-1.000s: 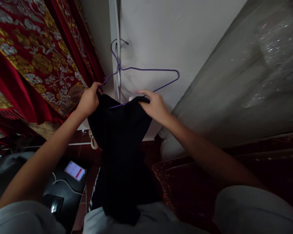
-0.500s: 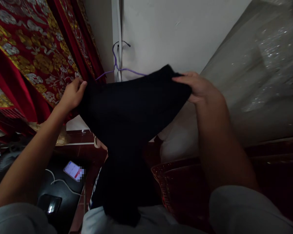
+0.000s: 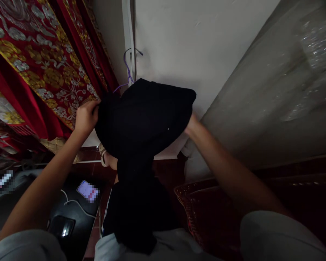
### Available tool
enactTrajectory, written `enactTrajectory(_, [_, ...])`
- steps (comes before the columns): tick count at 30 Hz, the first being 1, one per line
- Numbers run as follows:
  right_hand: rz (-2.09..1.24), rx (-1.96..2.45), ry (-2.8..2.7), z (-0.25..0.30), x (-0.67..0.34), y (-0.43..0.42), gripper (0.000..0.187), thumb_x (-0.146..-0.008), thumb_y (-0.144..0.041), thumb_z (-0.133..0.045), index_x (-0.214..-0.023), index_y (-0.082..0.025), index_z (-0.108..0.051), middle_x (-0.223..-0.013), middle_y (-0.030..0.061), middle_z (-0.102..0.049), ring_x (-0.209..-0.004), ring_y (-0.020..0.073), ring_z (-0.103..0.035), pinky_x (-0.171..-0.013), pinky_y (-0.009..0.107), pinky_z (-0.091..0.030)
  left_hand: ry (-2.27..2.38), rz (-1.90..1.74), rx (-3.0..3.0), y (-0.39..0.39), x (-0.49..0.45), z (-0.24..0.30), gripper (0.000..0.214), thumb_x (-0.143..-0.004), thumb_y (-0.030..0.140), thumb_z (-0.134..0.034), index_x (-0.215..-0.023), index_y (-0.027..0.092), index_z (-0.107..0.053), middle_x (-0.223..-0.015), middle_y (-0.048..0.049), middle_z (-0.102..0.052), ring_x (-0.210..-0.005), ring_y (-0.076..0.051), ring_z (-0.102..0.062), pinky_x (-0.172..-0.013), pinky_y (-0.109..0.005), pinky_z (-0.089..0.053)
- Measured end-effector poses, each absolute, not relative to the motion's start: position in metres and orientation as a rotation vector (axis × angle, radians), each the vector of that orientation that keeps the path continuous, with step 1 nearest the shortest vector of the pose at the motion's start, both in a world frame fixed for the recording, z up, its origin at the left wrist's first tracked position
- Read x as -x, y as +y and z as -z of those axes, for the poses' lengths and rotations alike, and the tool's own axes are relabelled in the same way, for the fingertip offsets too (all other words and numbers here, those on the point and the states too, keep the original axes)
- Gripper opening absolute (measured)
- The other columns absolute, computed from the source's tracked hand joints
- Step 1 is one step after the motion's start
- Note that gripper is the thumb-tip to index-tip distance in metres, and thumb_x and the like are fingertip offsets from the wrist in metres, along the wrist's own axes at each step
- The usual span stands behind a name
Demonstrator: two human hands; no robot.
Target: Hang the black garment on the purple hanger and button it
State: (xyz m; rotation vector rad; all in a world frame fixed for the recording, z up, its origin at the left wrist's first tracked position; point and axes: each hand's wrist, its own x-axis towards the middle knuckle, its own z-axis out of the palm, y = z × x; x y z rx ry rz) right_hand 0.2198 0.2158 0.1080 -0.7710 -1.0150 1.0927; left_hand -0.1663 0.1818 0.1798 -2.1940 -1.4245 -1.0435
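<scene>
Head view: the left hand (image 3: 87, 116) pinches an edge of the black garment (image 3: 143, 117), which is held up in front of a purple hanger (image 3: 128, 69) beside the white wall (image 3: 179, 47); the right hand (image 3: 190, 125) is partly behind it, fingers hidden, grip impossible to tell.

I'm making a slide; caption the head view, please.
Left grip on a black garment in front of a purple hanger; right grip mostly hidden by the garment.

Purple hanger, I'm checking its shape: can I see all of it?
No, the black garment hides much of the purple hanger, leaving mainly its upper part in sight.
</scene>
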Motion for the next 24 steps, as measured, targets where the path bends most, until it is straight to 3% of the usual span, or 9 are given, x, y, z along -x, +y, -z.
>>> enactTrajectory(2, [-1.118,0.787,-0.983,-0.119,-0.234,0.214,0.047,-0.095,-0.067,-0.048,-0.081,-0.027,-0.067,-0.092,0.0056,-0.075,-0.113,0.0244,-0.070,-0.104,0.046,-0.057,-1.359,0.975,2.147,0.176,0.171,-0.176,0.025,-0.101,0.021,-0.049,-0.114,0.019,-0.070,-0.107,-0.0083,-0.074,-0.108,-0.024,-0.067,-0.100,-0.043,-0.053])
enactTrajectory(7, [-0.758,0.780,-1.118,-0.158,-0.236,0.196,0.046,-0.079,-0.070,-0.074,-0.074,-0.027,-0.058,-0.086,0.0027,-0.069,-0.113,0.0267,-0.066,-0.094,0.042,-0.060,-1.386,0.954,2.245,0.151,0.149,-0.157,0.031,-0.100,0.019,-0.044,-0.115,0.016,-0.071,-0.102,-0.0126,-0.070,-0.105,-0.027,-0.067,-0.095,-0.045,-0.055])
enactTrajectory(10, [-0.610,0.763,-1.116,-0.182,-0.217,0.191,0.053,-0.082,-0.076,-0.068,-0.071,-0.028,-0.048,-0.080,0.0018,-0.061,-0.104,0.0247,-0.064,-0.086,0.040,-0.060,-1.486,1.030,2.406,0.141,0.132,-0.150,0.035,-0.100,0.025,-0.046,-0.128,0.014,-0.065,-0.113,-0.0141,-0.070,-0.105,-0.026,-0.068,-0.096,-0.044,-0.056])
enactTrajectory(14, [-0.511,0.768,-1.123,-0.207,-0.189,0.187,0.066,-0.087,-0.079,-0.059,-0.064,-0.027,-0.026,-0.066,0.0012,-0.044,-0.085,0.0208,-0.058,-0.077,0.035,-0.056,-1.708,1.315,2.403,0.160,0.134,-0.162,0.055,-0.100,0.049,-0.055,-0.143,0.016,-0.052,-0.134,-0.0191,-0.062,-0.104,-0.025,-0.069,-0.093,-0.044,-0.058])
enactTrajectory(16, [-0.461,0.777,-1.197,-0.210,-0.173,0.174,0.066,-0.091,-0.078,-0.054,-0.062,-0.027,-0.023,-0.063,0.0008,-0.040,-0.078,0.0199,-0.055,-0.075,0.036,-0.055,-1.875,1.565,2.379,0.176,0.139,-0.175,0.059,-0.102,0.061,-0.047,-0.142,0.018,-0.050,-0.134,-0.0202,-0.062,-0.103,-0.025,-0.070,-0.087,-0.042,-0.060])
enactTrajectory(20, [-0.518,0.783,-1.691,-0.193,-0.141,0.124,0.050,-0.102,-0.064,-0.046,-0.070,-0.026,-0.054,-0.074,0.0020,-0.056,-0.084,0.0206,-0.061,-0.085,0.038,-0.056,-2.006,1.827,2.558,0.186,0.132,-0.196,0.065,-0.105,0.069,-0.023,-0.130,0.018,-0.055,-0.120,-0.0179,-0.068,-0.099,-0.024,-0.072,-0.080,-0.040,-0.061])
enactTrajectory(22, [-0.675,0.653,-2.123,-0.177,-0.131,0.102,0.034,-0.102,-0.052,-0.054,-0.089,-0.026,-0.070,-0.096,0.0047,-0.068,-0.096,0.0215,-0.065,-0.094,0.039,-0.056,-2.033,1.804,2.628,0.176,0.123,-0.200,0.056,-0.105,0.062,-0.031,-0.121,0.017,-0.058,-0.111,-0.0157,-0.070,-0.095,-0.024,-0.072,-0.078,-0.040,-0.061])
enactTrajectory(24, [-0.808,0.426,-2.499,-0.164,-0.129,0.093,0.026,-0.096,-0.043,-0.067,-0.113,-0.024,-0.074,-0.125,0.0083,-0.067,-0.114,0.0235,-0.066,-0.105,0.040,-0.053,-2.074,1.761,2.663,0.158,0.118,-0.201,0.035,-0.097,0.045,-0.050,-0.114,0.016,-0.059,-0.105,-0.0136,-0.072,-0.091,-0.023,-0.072,-0.076,-0.038,-0.061])
